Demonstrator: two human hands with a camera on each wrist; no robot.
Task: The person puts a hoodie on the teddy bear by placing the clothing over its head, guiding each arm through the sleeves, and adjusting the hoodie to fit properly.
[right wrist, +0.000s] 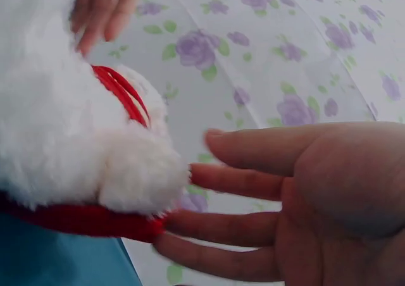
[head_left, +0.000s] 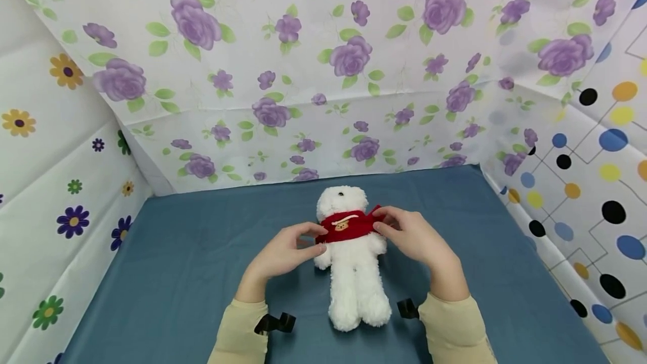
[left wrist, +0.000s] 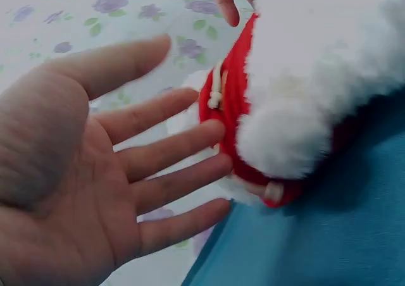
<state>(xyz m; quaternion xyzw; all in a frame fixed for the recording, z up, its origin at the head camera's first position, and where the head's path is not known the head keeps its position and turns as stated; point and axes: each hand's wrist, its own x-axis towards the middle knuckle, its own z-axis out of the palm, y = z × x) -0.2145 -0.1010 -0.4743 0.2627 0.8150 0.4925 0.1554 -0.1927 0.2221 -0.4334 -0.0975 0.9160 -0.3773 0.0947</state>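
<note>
A white fluffy plush toy [head_left: 354, 274] lies on its back on the blue cloth, legs towards the person. Around its upper body is a small red hoodie [head_left: 358, 227] with a pale drawstring and a bear-face patch. My left hand [head_left: 285, 251] is at the toy's left side in the head view, its fingertips at the red fabric; the left wrist view shows the left hand [left wrist: 107, 172] with fingers extended and spread. On the other side, my right hand [head_left: 411, 235] has its fingertips at the hoodie's edge. In the right wrist view, the right hand's thumb and fingers [right wrist: 234, 248] are extended and apart.
Blue cloth [head_left: 202, 285] covers the table. A white sheet with purple flowers [head_left: 313, 100] hangs behind it. Flower-print fabric [head_left: 60, 184] stands at the left, and dotted fabric [head_left: 586, 201] at the right. Black straps [head_left: 275, 323] hang at both wrists.
</note>
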